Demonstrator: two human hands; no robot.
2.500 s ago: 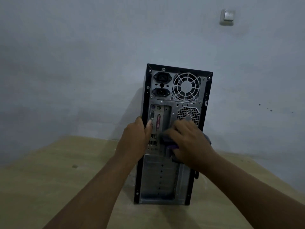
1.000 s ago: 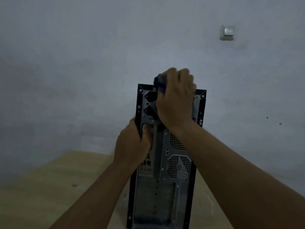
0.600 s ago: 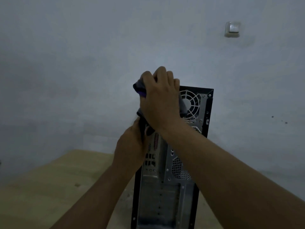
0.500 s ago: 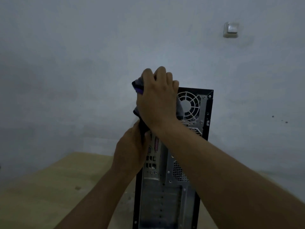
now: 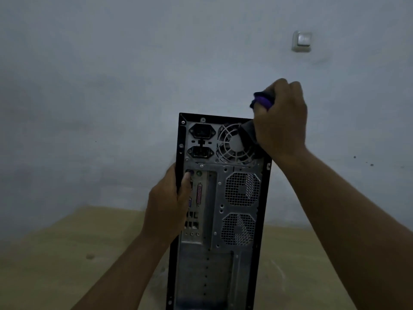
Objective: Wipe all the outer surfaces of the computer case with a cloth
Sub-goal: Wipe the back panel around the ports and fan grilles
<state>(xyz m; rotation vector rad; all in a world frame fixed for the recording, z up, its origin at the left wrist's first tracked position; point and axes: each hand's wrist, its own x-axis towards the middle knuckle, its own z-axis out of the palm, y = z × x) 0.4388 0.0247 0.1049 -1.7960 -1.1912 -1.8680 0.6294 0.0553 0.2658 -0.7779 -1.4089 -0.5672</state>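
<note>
- Head view is taking in a pale plastered wall (image 5: 111,86) filling the far side, with a wooden table (image 5: 67,253) spreading out below it.
- A black tower computer case (image 5: 223,260) is standing upright on that table, at the middle, its bare metal rear panel facing the near side. Its foot is running out of the picture, so I cannot tell how squarely it is sitting.
- The right hand (image 5: 281,121) is working at the case's top right corner, its fingers curling tightly round a bunched dark cloth (image 5: 263,101) with a purple edge. Part of the cloth is hanging down over the right rim of the power-supply fan grille (image 5: 232,144).
- The left hand (image 5: 166,211) is gripping the case's left rear edge about halfway up, its thumb lying on the panel beside the round ports while the fingers are wrapping out of sight round the side.
- A small light switch (image 5: 301,41) is sitting high on the wall at the far right.
- Risk, as I am judging it: the wiping force is landing high on a tall, narrow box, so a hard push could be tipping or sliding it if the left-hand grip is slackening.
- The loose cloth fold could also be snagging in the grille's wire rings and jerking the wipe, and the thumb is sitting close to sharp port edges.
</note>
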